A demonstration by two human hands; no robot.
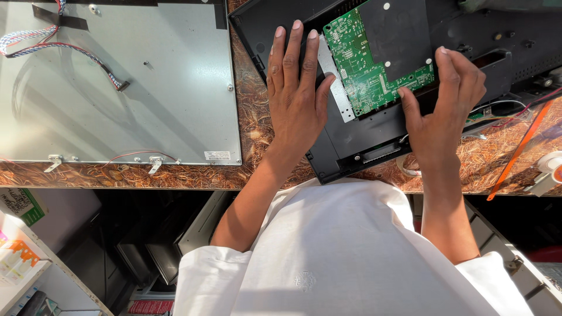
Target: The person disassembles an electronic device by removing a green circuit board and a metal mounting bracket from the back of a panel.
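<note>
Green rectangular circuit board (374, 64) lies exposed in opened black plastic casing (351, 140), pinched at its edge by right hand (445, 111); left hand (295, 93) is pressed flat, grasping nothing.

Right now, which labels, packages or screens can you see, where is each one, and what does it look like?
White sticker label: small rectangle on the grey metal panel, near its lower right corner.
Green-and-white package: lower left, below the table edge, partly cut off.
Orange-and-white packets: on the pale shelf at bottom left.
No lit screen is visible.
</note>
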